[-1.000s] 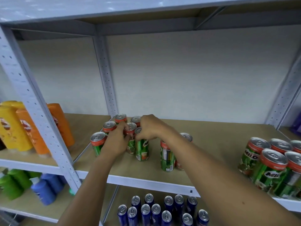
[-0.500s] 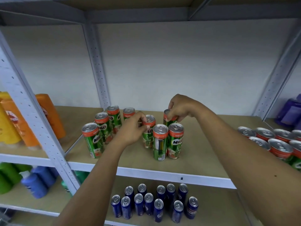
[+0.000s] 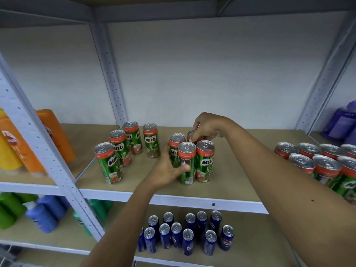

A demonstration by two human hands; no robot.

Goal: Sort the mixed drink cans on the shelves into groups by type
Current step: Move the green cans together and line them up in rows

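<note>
Middle shelf (image 3: 240,182), centre: four upright green Milo cans clustered, touching. Front can (image 3: 186,162) is clasped at mid-body by the left hand (image 3: 167,170); rear can (image 3: 192,136) is pinched at its rim by the right hand (image 3: 209,126). Long axes vertical; cluster lies straight ahead of both hands. "MILO" and "ORIGINAL" read on labels. Four like cans (image 3: 123,149) stand left, more (image 3: 323,164) right; blue cans (image 3: 185,232) below.

Stockroom or shop: grey perforated-steel shelving (image 3: 115,93) holding grouped Milo cans (image 3: 119,147), blue cans (image 3: 187,241), and detergent bottles (image 3: 44,214).
</note>
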